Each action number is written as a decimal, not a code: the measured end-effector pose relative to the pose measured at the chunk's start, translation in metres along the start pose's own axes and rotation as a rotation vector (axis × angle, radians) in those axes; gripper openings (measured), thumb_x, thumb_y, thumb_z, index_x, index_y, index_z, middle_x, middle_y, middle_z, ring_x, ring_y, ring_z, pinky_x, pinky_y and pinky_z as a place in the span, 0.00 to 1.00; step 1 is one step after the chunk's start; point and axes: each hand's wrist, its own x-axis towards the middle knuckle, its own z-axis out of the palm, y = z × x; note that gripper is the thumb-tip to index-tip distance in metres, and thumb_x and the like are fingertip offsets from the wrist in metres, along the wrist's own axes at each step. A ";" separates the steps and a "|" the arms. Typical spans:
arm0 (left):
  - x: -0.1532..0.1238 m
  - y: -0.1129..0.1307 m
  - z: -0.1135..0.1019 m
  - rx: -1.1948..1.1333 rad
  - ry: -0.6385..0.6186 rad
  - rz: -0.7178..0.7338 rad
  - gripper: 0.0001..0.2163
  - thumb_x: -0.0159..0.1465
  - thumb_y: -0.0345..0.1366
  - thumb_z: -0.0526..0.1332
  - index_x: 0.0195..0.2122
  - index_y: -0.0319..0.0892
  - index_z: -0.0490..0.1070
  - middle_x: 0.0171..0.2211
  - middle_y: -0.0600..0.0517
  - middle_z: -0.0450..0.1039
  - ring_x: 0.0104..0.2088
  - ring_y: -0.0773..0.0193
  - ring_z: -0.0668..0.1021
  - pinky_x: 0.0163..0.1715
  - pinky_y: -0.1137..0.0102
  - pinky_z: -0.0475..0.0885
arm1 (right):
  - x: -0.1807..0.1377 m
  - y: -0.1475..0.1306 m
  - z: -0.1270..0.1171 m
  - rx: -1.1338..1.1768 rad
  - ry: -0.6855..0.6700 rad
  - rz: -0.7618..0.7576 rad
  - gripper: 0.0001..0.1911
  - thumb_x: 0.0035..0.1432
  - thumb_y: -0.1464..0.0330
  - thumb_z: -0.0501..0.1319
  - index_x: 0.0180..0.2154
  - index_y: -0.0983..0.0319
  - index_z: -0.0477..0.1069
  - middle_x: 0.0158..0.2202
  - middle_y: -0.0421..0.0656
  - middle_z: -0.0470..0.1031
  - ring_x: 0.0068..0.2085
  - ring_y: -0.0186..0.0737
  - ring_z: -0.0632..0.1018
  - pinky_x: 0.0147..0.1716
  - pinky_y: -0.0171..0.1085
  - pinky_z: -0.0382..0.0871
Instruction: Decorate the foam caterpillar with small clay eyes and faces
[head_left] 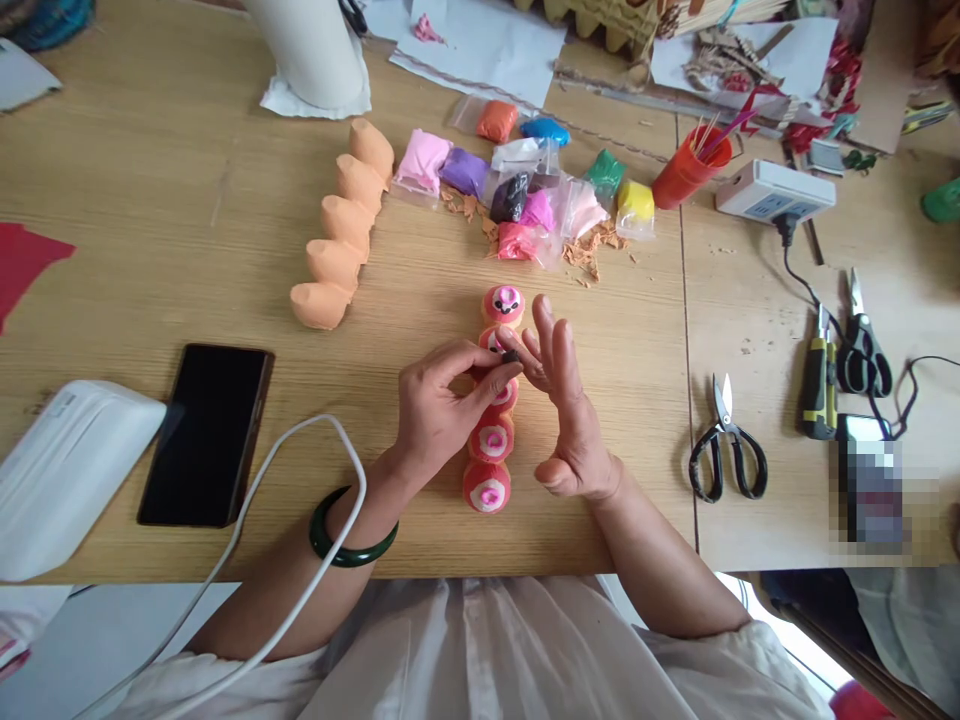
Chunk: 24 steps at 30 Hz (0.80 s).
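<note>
My left hand (442, 400) pinches a small lump of black clay (510, 356) between thumb and fingertips. Close beside it, my right hand (570, 420) is raised on edge with its fingers stretched and thumb apart, holding nothing visible. Under both hands a row of joined round pieces (491, 442) runs away from me, red with white patches and pink rings. The farthest round piece (503, 304) also bears black marks like eyes. My left hand partly covers the middle pieces, so their details are hidden.
Beyond lie a row of orange cones (330, 265) and bagged coloured clay (536, 210). A red cup (691, 168) holds sticks. Scissors (726, 440), a yellow-black cutter (820, 385) and a power strip (776, 190) are right. A phone (206, 435) and white cable (360, 470) are left.
</note>
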 end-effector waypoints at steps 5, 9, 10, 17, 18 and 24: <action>0.001 -0.001 -0.003 0.022 0.048 -0.007 0.10 0.66 0.39 0.70 0.28 0.44 0.77 0.26 0.56 0.79 0.28 0.68 0.79 0.35 0.72 0.74 | 0.010 0.002 -0.006 0.227 0.137 -0.111 0.34 0.67 0.35 0.42 0.71 0.29 0.54 0.79 0.25 0.49 0.75 0.55 0.66 0.75 0.68 0.50; -0.002 -0.001 -0.005 0.017 0.077 -0.045 0.12 0.67 0.44 0.70 0.29 0.44 0.77 0.28 0.55 0.81 0.29 0.67 0.80 0.36 0.71 0.75 | 0.015 0.000 -0.008 0.361 0.292 0.004 0.41 0.62 0.31 0.43 0.70 0.36 0.59 0.76 0.35 0.60 0.73 0.58 0.68 0.71 0.72 0.54; -0.003 -0.002 -0.005 0.006 0.073 -0.055 0.12 0.67 0.45 0.70 0.30 0.44 0.77 0.28 0.55 0.81 0.29 0.67 0.80 0.35 0.71 0.75 | 0.015 0.000 -0.008 0.390 0.295 0.025 0.42 0.62 0.30 0.44 0.70 0.37 0.60 0.76 0.36 0.62 0.73 0.59 0.69 0.71 0.71 0.54; -0.005 -0.002 -0.001 0.006 0.036 0.004 0.09 0.68 0.40 0.70 0.31 0.46 0.77 0.28 0.56 0.80 0.29 0.68 0.80 0.36 0.71 0.75 | 0.014 0.004 -0.005 0.484 0.274 0.064 0.43 0.62 0.31 0.44 0.70 0.42 0.62 0.73 0.41 0.67 0.71 0.55 0.71 0.72 0.67 0.55; -0.005 -0.001 -0.001 0.011 0.035 0.010 0.09 0.68 0.40 0.70 0.30 0.46 0.77 0.28 0.56 0.80 0.29 0.68 0.80 0.36 0.71 0.75 | 0.014 0.004 -0.004 0.466 0.269 0.069 0.44 0.62 0.31 0.44 0.70 0.42 0.61 0.73 0.41 0.68 0.71 0.55 0.72 0.72 0.67 0.55; -0.004 0.003 -0.001 -0.005 0.000 0.055 0.08 0.68 0.36 0.70 0.31 0.45 0.77 0.29 0.58 0.80 0.30 0.70 0.79 0.37 0.73 0.74 | 0.007 0.001 0.004 0.298 0.209 -0.017 0.40 0.66 0.33 0.40 0.72 0.38 0.58 0.68 0.35 0.75 0.75 0.49 0.67 0.77 0.62 0.45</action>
